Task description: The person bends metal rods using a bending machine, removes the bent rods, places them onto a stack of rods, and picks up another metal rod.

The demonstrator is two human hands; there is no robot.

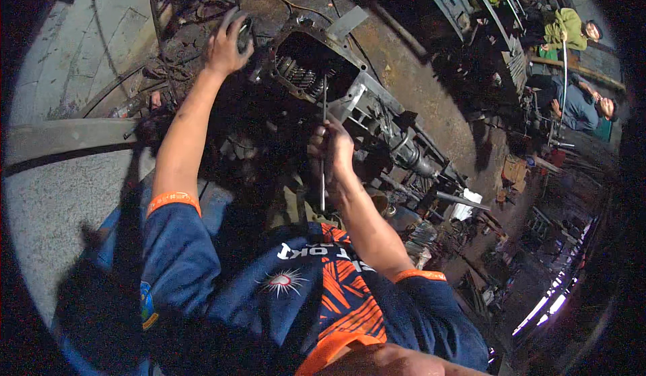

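An open gearbox housing (356, 61) lies ahead of me, with a stack of toothed gears (300, 74) showing in its dark inside. My right hand (336, 148) is wrapped round a long metal rod (323, 186). The rod's far end reaches over the housing's near rim, beside the gears; its near end points back at my body. Left of the housing, my left hand (225, 49) has its fingers curled about a dark rounded part (245, 34), whose kind is too dark to make out.
Shafts and a cylindrical metal fitting (408, 155) extend to the right from the housing. A flat metal plate (348, 22) rests on its far edge. A curved grey beam (67, 139) runs at left. Two people (580, 103) are at the far right, among metal frames and scattered parts.
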